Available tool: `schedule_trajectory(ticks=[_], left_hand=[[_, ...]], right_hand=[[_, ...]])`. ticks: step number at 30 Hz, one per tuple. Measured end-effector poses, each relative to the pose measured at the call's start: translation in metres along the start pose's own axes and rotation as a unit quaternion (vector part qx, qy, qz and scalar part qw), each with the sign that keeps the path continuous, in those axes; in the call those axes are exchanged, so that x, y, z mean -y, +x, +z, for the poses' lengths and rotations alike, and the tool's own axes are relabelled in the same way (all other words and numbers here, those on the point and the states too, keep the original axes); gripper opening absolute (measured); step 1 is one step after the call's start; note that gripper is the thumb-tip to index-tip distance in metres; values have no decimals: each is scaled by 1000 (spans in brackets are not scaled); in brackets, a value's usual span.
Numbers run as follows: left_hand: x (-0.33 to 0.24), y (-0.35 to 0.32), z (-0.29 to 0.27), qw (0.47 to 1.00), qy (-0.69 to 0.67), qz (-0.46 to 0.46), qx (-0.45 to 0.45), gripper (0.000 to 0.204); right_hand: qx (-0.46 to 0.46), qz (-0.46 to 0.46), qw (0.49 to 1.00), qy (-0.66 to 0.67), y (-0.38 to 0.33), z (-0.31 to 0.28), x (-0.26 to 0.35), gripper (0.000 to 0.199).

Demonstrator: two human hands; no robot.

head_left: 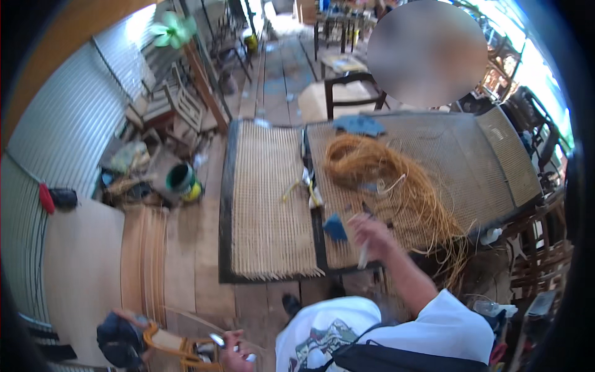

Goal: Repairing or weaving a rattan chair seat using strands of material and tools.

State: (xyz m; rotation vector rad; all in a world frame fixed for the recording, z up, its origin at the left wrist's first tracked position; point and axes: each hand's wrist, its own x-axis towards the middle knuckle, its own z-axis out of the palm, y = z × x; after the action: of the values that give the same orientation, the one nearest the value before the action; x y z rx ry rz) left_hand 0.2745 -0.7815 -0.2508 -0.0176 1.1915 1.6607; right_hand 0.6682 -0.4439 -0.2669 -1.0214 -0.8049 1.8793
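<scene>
My right hand [374,234] reaches over the near edge of a woven cane panel [434,149] and grips a slim pale stick [364,255] that points down. A small blue piece [335,228] lies just left of that hand. A tangled bundle of orange cane strands [378,170] spreads over the panel behind it and spills off the front edge. My left hand [234,352] is low by my white shirt, fingers curled around a small shiny object [217,339]; what it is I cannot make out.
A second cane panel in a dark frame [266,204] lies to the left, yellow-handled tools [307,185] between the two. A blue cloth [359,124], a dark chair [350,90] and another person stand beyond. A green bucket [181,178] and clutter sit by the corrugated wall.
</scene>
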Motion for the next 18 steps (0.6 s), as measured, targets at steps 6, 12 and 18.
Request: schedule_trajectory(ticks=[6, 12, 18], left_hand=[[51, 50, 163, 990, 116, 44, 70, 9], [24, 64, 183, 952, 262, 136, 80, 7], [38, 64, 190, 935, 318, 100, 121, 9]], right_hand=[[258, 146, 938, -177, -46, 147, -84, 54], [301, 142, 941, -59, -56, 132, -63, 43], [258, 99, 949, -150, -48, 142, -70, 34]])
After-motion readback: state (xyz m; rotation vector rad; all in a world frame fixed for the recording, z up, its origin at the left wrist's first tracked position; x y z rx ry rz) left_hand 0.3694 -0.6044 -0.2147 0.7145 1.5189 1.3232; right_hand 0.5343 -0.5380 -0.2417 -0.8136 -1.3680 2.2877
